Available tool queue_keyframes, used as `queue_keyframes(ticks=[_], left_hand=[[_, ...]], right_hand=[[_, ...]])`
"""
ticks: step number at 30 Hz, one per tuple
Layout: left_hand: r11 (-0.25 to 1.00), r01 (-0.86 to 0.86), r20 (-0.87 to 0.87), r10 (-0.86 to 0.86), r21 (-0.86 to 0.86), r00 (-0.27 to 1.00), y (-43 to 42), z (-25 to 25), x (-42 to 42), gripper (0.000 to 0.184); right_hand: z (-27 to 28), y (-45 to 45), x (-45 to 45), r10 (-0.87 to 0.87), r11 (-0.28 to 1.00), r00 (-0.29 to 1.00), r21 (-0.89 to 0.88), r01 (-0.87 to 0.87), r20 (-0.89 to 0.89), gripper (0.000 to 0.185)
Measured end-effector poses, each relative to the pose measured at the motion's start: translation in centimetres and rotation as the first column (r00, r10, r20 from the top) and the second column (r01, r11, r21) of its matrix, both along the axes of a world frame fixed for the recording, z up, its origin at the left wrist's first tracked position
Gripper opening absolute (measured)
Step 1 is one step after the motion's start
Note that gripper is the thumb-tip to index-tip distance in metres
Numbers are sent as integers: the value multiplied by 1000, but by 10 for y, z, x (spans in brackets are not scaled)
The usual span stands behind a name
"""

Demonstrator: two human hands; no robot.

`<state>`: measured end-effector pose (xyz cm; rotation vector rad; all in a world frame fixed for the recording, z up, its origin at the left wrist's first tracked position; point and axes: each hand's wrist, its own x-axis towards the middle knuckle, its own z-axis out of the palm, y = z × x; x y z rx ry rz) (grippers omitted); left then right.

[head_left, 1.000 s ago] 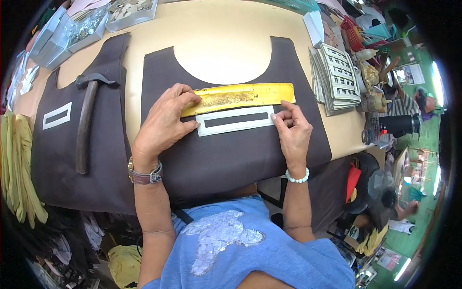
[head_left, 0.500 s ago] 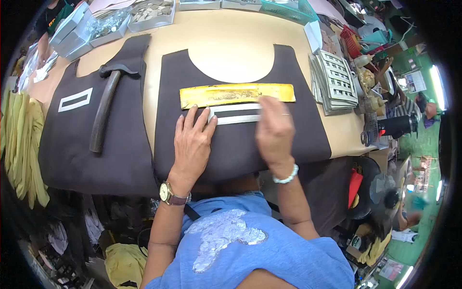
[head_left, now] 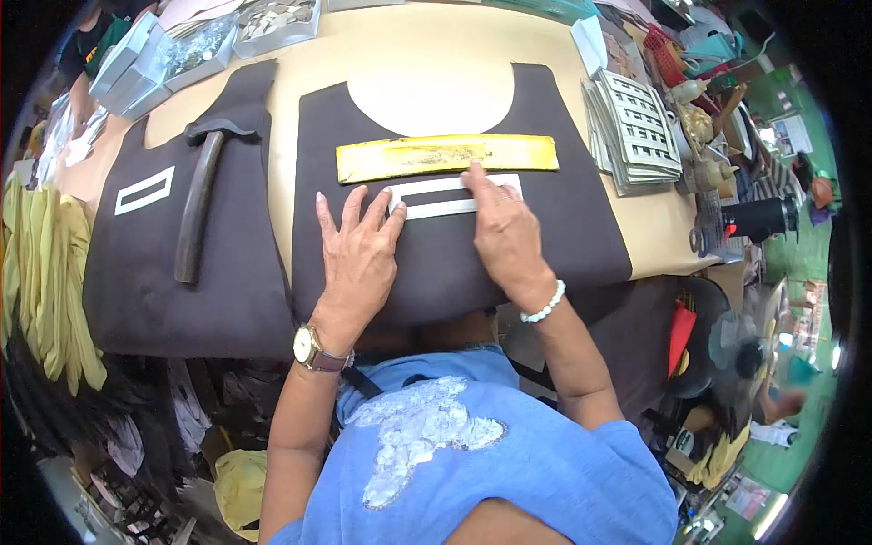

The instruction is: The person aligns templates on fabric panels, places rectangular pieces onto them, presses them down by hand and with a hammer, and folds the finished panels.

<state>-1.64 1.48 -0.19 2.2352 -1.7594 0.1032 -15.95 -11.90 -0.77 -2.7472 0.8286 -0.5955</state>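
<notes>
A dark cut panel (head_left: 436,263) with a scooped neckline lies flat in front of me. On it, a white rectangular frame (head_left: 436,213) sits just below a yellow worn strip (head_left: 357,162). My left hand (head_left: 359,259) lies spread on the panel, its fingertips at the frame's left end. My right hand (head_left: 509,236) rests with fingers stretched over the frame's right half, fingertips close to the strip's lower edge. Part of the frame is hidden under them. To the left, a hammer (head_left: 202,200) lies on a second dark panel (head_left: 136,291), beside another white frame (head_left: 127,202).
Boxes of small parts (head_left: 272,27) line the table's far edge. A stack of sheets with dark rectangles (head_left: 636,132) stands at the right, near a black cylindrical object (head_left: 763,218). Yellow cloth pieces (head_left: 45,282) hang at the left. Another person's arm (head_left: 80,95) shows at the upper left.
My right hand has shifted left along the white frame, uncovering its right end. My left hand stays at the left end, fingers spread wider. The whole view has tilted slightly.
</notes>
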Motion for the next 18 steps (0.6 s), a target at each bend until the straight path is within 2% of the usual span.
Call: queue_keyframes(ticks=[3,4,6,9,12,13,14,15,16,18], left_hand=[[1000,9,9,-9,5,1000,1,-1,2,38],[1000,9,15,-9,8,1000,1,0,1,39],[1000,16,16,-16,-3,1000,2,1,2,40],[999,36,8,-35,-32,999,5,-4,6,42],[999,44,12,-44,-24,999,6,-8,6,43],[999,47,25,-46,-11,999,5,-7,6,44],[999,52,37,-52,9,998,6,-6,5,44],[997,59,40,-61,42,997,6,-4,5,46],[997,62,48,-63,35,997,6,-4,6,47],[998,62,61,-64,31,996,6,-4,6,47]], right_hand=[[-4,-18,-25,-111,988,993,-111,106,-38,42],[-4,-22,-30,-155,982,988,-110,155,9,44],[-1,-23,-33,-137,984,990,-108,139,27,42],[-5,-33,-35,-253,941,967,-226,251,22,39],[3,-23,-27,-257,925,965,-276,260,48,40],[9,-2,-12,-197,954,979,-220,203,53,41],[21,24,5,-134,990,990,-57,132,-36,41],[4,41,20,29,974,999,-227,-22,26,42],[-10,56,31,109,989,988,-114,-96,111,44],[-11,62,34,65,997,992,-46,-60,110,44]])
